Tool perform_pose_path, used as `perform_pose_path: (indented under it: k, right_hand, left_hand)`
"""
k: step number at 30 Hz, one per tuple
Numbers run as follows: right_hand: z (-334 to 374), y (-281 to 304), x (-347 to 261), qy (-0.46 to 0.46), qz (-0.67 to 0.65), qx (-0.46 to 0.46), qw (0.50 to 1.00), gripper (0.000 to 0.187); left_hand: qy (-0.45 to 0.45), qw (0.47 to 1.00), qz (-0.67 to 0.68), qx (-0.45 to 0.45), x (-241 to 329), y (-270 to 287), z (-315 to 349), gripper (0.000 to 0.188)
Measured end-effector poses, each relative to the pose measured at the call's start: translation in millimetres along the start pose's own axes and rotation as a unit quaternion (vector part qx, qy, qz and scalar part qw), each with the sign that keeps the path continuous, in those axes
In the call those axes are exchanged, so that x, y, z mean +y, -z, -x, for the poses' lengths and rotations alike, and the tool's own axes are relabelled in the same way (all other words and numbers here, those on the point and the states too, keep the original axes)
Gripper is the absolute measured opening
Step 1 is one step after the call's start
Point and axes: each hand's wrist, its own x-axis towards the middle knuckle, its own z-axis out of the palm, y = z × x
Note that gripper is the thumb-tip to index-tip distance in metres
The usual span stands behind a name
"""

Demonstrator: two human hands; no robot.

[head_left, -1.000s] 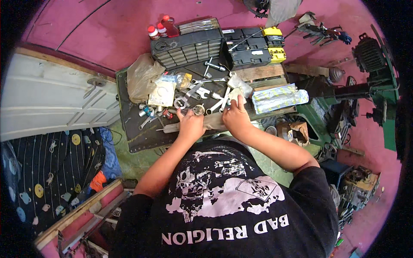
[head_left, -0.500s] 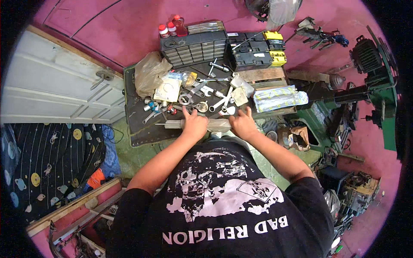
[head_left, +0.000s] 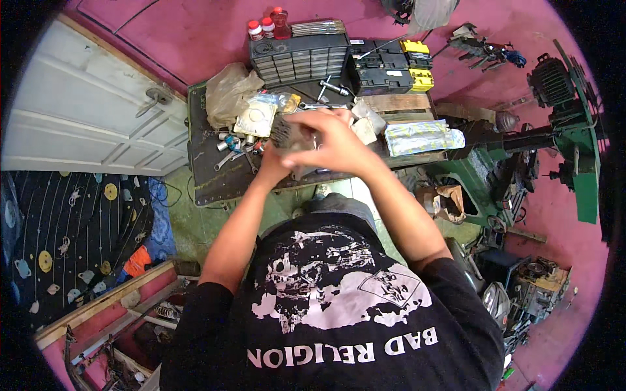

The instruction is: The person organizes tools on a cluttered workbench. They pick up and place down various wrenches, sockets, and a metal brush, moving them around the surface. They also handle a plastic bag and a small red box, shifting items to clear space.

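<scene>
Grey bundle (head_left: 282,132) already off the desk (head_left: 210,184), right hand (head_left: 334,143) clamped round it, left hand (head_left: 272,167) half-hidden, grip can't tell; wrenches (head_left: 225,159) lie unsorted.

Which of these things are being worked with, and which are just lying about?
Being handled:
- grey bundle, between the right hand and left hand

Apparently just lying about:
- clear plastic bag
- drawer cabinet
- silvery package
- black cases

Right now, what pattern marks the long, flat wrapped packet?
Yellow marks on pale silvery packet; head view.
</scene>
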Motion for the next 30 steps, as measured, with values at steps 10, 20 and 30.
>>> perform_pose_path:
  k: [10, 20, 30]
  right_hand:
    - [-62.4, -73.2, -5.7, 0.100, 0.200, 0.075, 0.972, 0.044]
    - [-53.7, -74.2, 11.4, 0.032, 0.242, -0.006, 0.970, 0.047]
    - [-35.6, -92.0, 34.0, 0.026, 0.228, 0.029, 0.973, 0.049]
  left_hand:
    - [-0.042, 0.985, -0.170, 0.003, -53.3, 34.9, -3.0, 0.058]
    - [-0.085, 0.937, -0.338, -0.018, -64.6, 26.8, 7.0, 0.057]
    - [-0.098, 0.935, -0.339, -0.043, -70.0, 18.0, 2.4, 0.050]
